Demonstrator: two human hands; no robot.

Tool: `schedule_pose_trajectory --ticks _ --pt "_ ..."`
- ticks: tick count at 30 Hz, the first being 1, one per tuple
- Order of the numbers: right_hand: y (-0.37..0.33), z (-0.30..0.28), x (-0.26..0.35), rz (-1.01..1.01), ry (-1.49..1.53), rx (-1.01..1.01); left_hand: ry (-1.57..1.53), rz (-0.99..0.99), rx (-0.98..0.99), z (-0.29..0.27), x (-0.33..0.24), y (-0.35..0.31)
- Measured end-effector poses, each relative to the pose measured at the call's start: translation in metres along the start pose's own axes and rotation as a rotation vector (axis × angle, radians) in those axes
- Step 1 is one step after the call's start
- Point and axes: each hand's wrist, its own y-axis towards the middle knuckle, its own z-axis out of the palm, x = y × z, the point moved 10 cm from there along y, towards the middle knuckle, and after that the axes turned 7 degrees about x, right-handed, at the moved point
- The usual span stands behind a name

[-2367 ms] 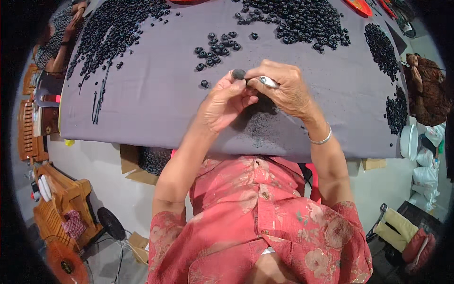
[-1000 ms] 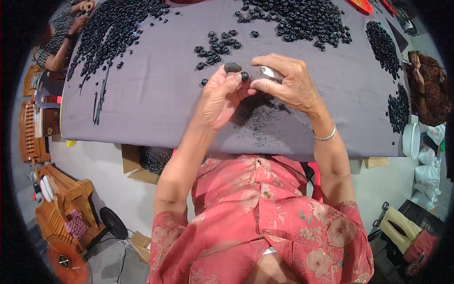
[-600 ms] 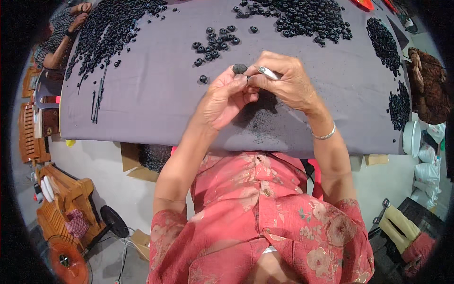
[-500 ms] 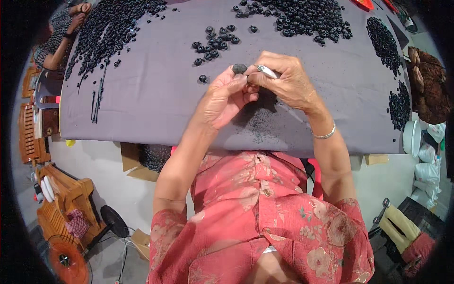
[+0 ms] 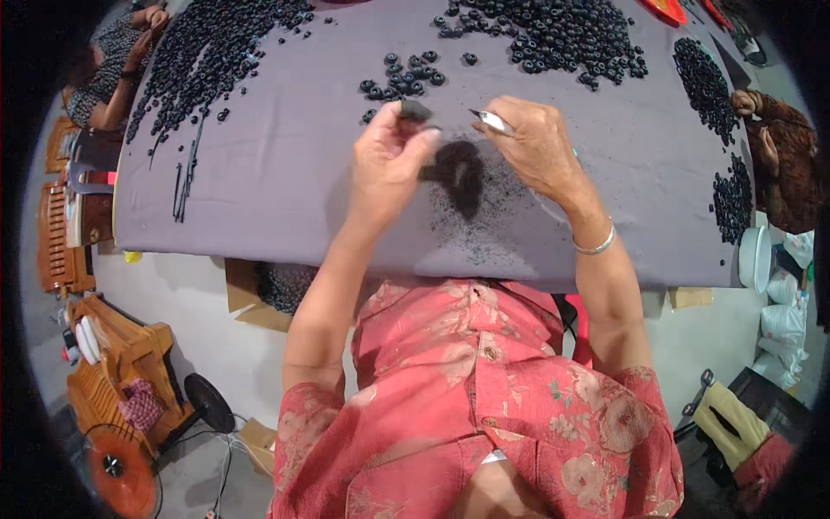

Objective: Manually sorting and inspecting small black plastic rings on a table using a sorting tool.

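Observation:
My left hand (image 5: 383, 173) hovers over the near part of the table with its fingers curled and the thumb blurred. A dark rounded piece (image 5: 416, 111) sits at its index fingertip; whether it is held or worn is unclear. Darkness between thumb and finger hides what is pinched there. To the right, my right hand (image 5: 540, 143) is closed around a small white-handled cutter (image 5: 495, 122), whose dark tip points left. Beneath the hands lies a dark brown patch (image 5: 465, 177), a clump or a shadow, among fine black crumbs (image 5: 475, 242). Several black rings (image 5: 405, 76) lie just beyond my left hand.
Larger heaps of black rings (image 5: 571, 43) and small black parts (image 5: 199, 52) cover the far side of the grey-covered table (image 5: 285, 173). Thin black strips (image 5: 184, 183) lie at left. Other people's hands (image 5: 154, 19) show at the left and right edges. A white basin (image 5: 755, 259) stands at right.
My hands have parted: the left moved left and turned, the right moved slightly right with the cutter. The view has shifted slightly, and the dark brown patch shows between them.

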Motion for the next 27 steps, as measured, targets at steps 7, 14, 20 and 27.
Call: schedule_pose_trajectory --ticks 7,14,20,27 --pt "0.001 -0.003 -0.006 0.058 -0.104 -0.037 1.318 0.431 -0.188 -0.004 -0.043 -0.010" --pt "0.016 -0.006 -0.020 0.126 -0.067 -0.021 1.406 0.418 -0.139 -0.027 -0.048 -0.029" --pt "0.066 0.025 -0.037 0.050 -0.206 0.062 1.440 0.383 -0.220 -0.056 -0.056 -0.045" --pt "0.080 0.049 -0.045 0.010 -0.239 0.073 1.296 0.369 -0.300 -0.060 -0.072 -0.049"
